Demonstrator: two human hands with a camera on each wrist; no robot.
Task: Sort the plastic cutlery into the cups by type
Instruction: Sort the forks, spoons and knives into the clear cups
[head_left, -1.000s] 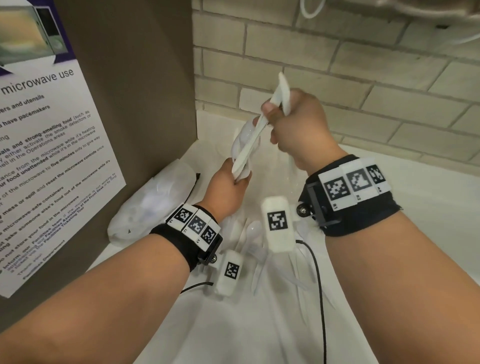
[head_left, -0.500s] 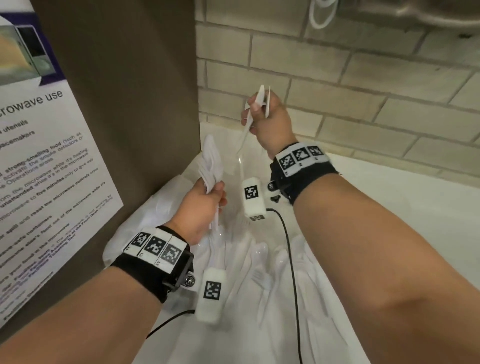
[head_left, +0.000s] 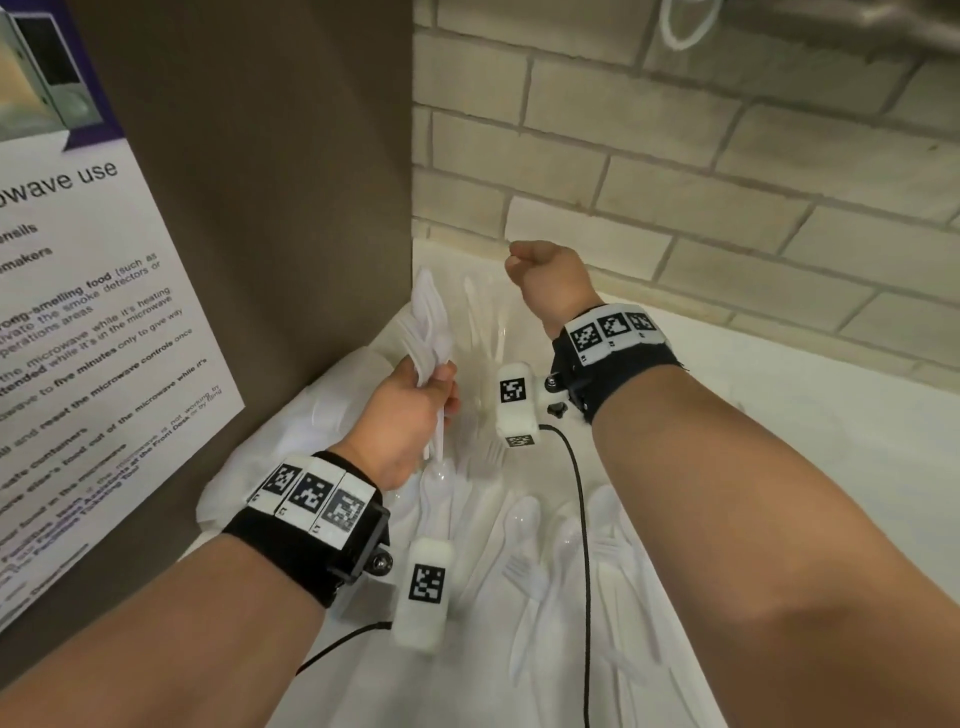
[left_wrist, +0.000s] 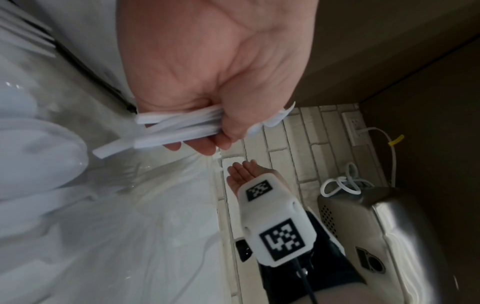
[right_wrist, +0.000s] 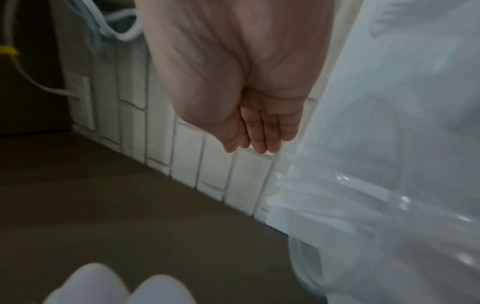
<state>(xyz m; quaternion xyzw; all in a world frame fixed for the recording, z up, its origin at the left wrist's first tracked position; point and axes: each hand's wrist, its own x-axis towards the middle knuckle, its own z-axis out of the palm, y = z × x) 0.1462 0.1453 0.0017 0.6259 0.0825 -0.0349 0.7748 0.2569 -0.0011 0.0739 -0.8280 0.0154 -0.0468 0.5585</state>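
Observation:
My left hand (head_left: 410, 410) grips a bundle of white plastic cutlery (head_left: 428, 317) by the handles, heads up; the handles (left_wrist: 176, 127) stick out of the fist in the left wrist view, and fork tines show past the thumb. My right hand (head_left: 545, 275) hovers at the back near the brick wall, above a clear cup (head_left: 485, 338) that holds several white pieces. Its fingers (right_wrist: 259, 131) are straight and hold nothing. Loose white spoons (head_left: 522, 519) and forks (head_left: 524, 571) lie scattered on the white counter (head_left: 831, 415) under my forearms.
A brown cabinet side (head_left: 291, 208) with a microwave-use poster (head_left: 93, 338) stands close on the left. A clear plastic bag (head_left: 322, 400) lies at its foot. The brick wall (head_left: 727, 208) closes the back. A steel appliance (left_wrist: 389, 236) with a coiled white cord hangs above.
My right hand held a couple of white pieces up half a second ago; now it is lower, over the clear cup, with no cutlery in it. My left hand has stayed left with its bundle.

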